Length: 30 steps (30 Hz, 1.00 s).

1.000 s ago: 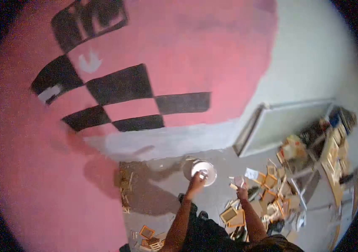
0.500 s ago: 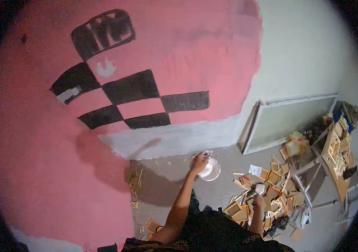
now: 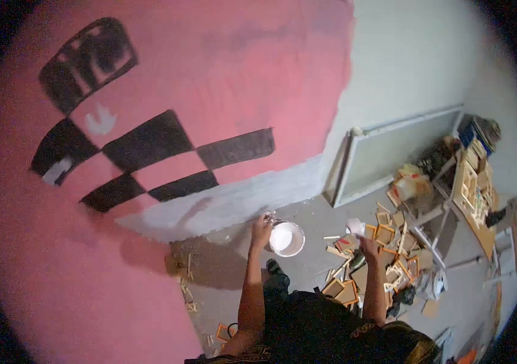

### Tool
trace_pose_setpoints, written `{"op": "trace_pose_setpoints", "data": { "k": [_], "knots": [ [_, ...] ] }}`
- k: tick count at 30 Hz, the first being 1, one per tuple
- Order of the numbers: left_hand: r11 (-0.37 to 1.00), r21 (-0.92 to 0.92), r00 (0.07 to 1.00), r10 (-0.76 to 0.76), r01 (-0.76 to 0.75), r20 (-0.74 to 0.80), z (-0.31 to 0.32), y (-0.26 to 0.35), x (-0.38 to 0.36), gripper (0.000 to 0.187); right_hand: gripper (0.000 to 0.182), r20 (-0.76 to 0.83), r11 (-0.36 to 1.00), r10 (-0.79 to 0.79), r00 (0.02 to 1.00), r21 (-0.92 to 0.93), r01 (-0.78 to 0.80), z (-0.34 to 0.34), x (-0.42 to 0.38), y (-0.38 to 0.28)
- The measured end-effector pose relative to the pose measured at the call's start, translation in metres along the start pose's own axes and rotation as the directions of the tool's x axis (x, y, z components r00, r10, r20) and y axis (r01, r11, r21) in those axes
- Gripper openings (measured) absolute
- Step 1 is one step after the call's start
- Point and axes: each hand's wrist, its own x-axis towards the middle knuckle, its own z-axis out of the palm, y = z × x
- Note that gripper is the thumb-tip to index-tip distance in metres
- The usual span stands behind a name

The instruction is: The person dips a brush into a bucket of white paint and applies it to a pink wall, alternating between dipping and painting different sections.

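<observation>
My left hand (image 3: 261, 232) is closed at the left rim of a small bucket (image 3: 303, 241) of pale pinkish-white paint. White paint smears show on its fingers. My right hand (image 3: 368, 249) is closed on what looks like a paintbrush (image 3: 355, 227), its pale, paint-coated head pointing up and left. A gap separates the brush from the bucket, and its handle is mostly hidden by my fingers. Ahead and to the left stands a pink wall (image 3: 240, 73) with black checker squares (image 3: 147, 141) and a pale grey band (image 3: 258, 193) along its bottom.
Wooden frames and sticks (image 3: 392, 261) are heaped on the floor to my right. A large white-framed pane (image 3: 404, 155) leans on the pale wall behind them. Farther right stands a wooden rack (image 3: 473, 188) with pieces on it. My shoe (image 3: 274, 267) shows below the bucket.
My view has turned and shifted right. My right hand has risen with the brush toward the bucket's height. The left hand remains at the bucket's rim.
</observation>
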Motion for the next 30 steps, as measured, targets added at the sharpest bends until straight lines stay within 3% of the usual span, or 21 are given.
{"op": "trace_pose_setpoints", "data": {
  "k": [2,3,4,6,9,12,15,19,23,26,27,29,30],
  "knots": [
    [0.99,-0.126,0.997,-0.052,0.059,0.059,0.004,0.017,0.025,0.021,0.033,-0.001,0.923,-0.032,1.0,0.385,0.03,0.015,0.033,-0.008],
    [0.979,-0.187,0.994,-0.071,0.086,0.083,0.007,0.026,0.04,0.021,0.033,0.153,0.792,0.212,0.965,0.552,-0.261,-0.013,0.037,-0.088],
    [0.978,-0.198,0.995,-0.053,0.069,0.086,0.01,0.026,0.054,0.021,0.032,0.177,0.73,0.241,0.954,0.615,-0.298,-0.013,0.056,-0.107],
    [0.976,-0.216,0.996,-0.018,0.035,0.084,0.014,0.022,0.084,0.021,0.029,0.232,0.584,0.281,0.931,0.729,-0.358,-0.012,0.085,-0.13],
    [0.993,-0.073,0.989,0.103,-0.095,0.105,0.021,0.074,0.111,0.021,0.026,0.167,0.564,0.225,0.96,0.781,-0.268,-0.004,0.126,-0.145],
    [0.992,-0.068,0.975,0.121,-0.11,0.187,0.044,0.065,0.142,0.02,0.027,0.141,0.545,0.239,0.961,0.8,-0.252,-0.001,0.157,-0.177],
    [0.991,-0.106,0.957,0.11,-0.085,0.268,0.064,0.059,0.159,0.019,0.024,0.101,0.369,0.308,0.946,0.904,-0.217,-0.002,0.183,-0.2],
    [0.996,-0.084,0.949,0.061,-0.036,0.308,0.072,0.07,0.173,0.019,0.033,-0.133,0.677,0.322,0.937,0.724,-0.13,-0.032,0.225,-0.229],
    [0.996,-0.087,0.964,0.049,-0.027,0.263,0.081,0.074,0.2,0.02,0.03,-0.424,0.796,0.11,0.899,0.579,0.176,-0.072,0.281,-0.252],
    [0.998,-0.038,0.978,0.058,-0.052,0.201,0.092,0.092,0.227,0.021,0.018,-0.395,0.781,0.019,0.919,0.579,0.233,-0.112,0.326,-0.266],
    [0.996,-0.027,0.981,0.085,-0.082,0.175,0.097,0.089,0.239,0.022,0.019,-0.349,0.646,0.043,0.936,0.724,0.24,-0.124,0.336,-0.282],
    [0.997,0.03,0.992,0.074,-0.077,0.1,0.101,0.094,0.256,0.022,0.021,-0.296,0.63,-0.028,0.955,0.736,0.247,-0.143,0.363,-0.285],
    [0.987,0.035,0.987,0.154,-0.156,0.051,0.108,0.109,0.272,0.022,0.023,-0.275,0.607,-0.05,0.96,0.755,0.248,-0.149,0.375,-0.288]
  ]
}}
